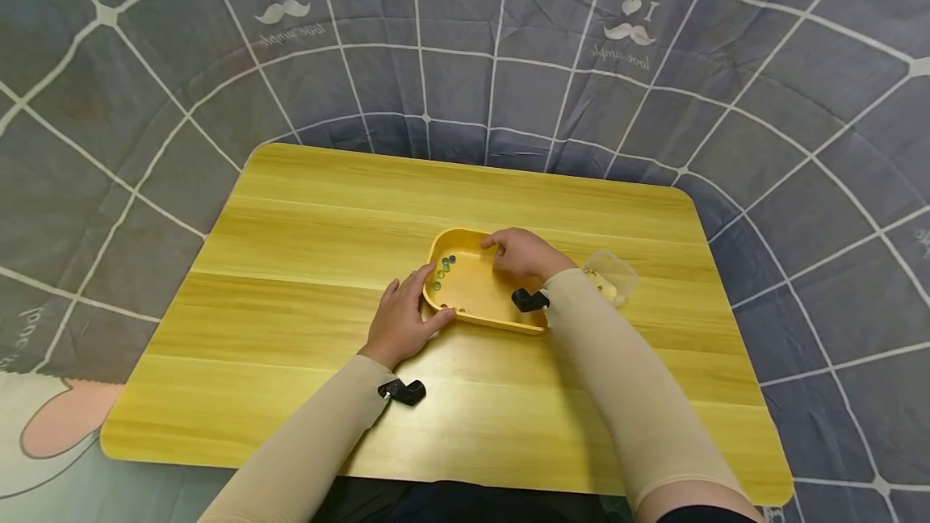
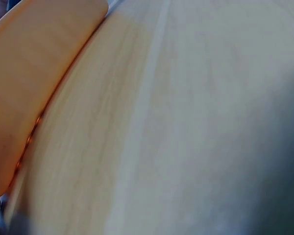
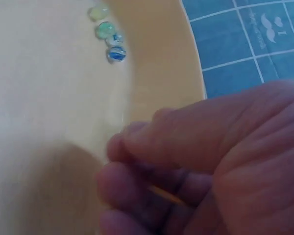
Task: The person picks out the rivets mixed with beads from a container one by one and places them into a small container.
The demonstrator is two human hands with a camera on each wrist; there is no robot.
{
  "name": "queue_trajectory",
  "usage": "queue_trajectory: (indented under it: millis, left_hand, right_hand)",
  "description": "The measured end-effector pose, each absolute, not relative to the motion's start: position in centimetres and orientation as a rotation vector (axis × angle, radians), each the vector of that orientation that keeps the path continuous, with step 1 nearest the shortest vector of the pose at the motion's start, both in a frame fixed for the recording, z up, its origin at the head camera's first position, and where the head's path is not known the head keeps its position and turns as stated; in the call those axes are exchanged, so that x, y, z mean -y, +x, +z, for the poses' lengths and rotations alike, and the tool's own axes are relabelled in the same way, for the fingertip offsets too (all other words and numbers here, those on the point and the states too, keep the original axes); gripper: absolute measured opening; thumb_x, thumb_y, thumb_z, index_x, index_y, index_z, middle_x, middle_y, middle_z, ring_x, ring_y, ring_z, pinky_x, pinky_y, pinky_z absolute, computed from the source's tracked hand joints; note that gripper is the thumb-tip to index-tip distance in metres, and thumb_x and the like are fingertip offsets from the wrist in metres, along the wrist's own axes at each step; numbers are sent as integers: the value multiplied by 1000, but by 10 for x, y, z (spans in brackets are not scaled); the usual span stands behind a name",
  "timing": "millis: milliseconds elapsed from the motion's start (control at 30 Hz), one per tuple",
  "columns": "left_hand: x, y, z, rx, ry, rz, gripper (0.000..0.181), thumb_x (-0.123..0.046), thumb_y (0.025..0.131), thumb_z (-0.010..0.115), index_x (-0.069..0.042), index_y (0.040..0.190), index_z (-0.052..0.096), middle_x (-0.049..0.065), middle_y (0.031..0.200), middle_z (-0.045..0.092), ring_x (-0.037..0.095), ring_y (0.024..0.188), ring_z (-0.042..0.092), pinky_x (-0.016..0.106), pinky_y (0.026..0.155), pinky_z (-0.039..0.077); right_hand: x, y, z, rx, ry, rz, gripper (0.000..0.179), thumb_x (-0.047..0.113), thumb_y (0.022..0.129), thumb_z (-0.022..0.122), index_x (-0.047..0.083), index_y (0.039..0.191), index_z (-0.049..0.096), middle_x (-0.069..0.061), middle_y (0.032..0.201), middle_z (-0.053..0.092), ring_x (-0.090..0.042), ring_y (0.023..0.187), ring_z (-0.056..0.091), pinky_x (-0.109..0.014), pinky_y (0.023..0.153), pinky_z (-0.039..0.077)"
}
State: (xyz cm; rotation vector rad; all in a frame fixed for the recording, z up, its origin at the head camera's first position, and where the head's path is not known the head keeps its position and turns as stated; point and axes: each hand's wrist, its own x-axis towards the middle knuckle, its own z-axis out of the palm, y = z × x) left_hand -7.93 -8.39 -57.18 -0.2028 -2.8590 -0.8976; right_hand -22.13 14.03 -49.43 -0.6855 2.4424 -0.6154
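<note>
A yellow tray (image 1: 479,277) with raised sides lies on the table. Several glass marbles (image 1: 439,274) line its left end inside; green and blue marbles (image 3: 110,36) show close up in the right wrist view. My left hand (image 1: 400,324) spreads across the tray's near left corner, thumb at the front rim and forefinger at the left rim. Inside the tray, my right hand (image 1: 529,253) reaches to the far wall, its forefinger pointing left. Thumb and forefinger of that hand meet in the right wrist view; I cannot tell whether a marble is between them.
A clear plastic box (image 1: 613,274) with small marbles in it stands right of the tray, partly behind my right forearm. The wooden table (image 1: 305,224) has rounded corners. Checked grey cloth (image 1: 465,87) hangs beyond its far edge.
</note>
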Motion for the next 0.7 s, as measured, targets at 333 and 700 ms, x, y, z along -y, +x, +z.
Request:
queue_trajectory:
  millis: [333, 700]
  left_hand:
    - [85, -78, -568, 2867, -197, -897, 81, -70, 78, 51, -33, 145, 23, -3, 143, 43, 17, 133, 38, 46, 114, 18]
    - [85, -81, -567, 2845, -186, -964, 79, -71, 76, 54, -25, 138, 36, -6, 134, 50, 14, 123, 49, 44, 115, 16]
  right_hand:
    - [-142, -221, -507, -2359, -702, -580, 44, 10, 85, 60, 18, 128, 57, 1, 65, 50, -12, 52, 33, -25, 53, 33]
    - [-96, -222, -525, -2242, -940, -564, 56, 14, 80, 68, 26, 133, 53, -1, 77, 57, -12, 57, 47, -22, 53, 41]
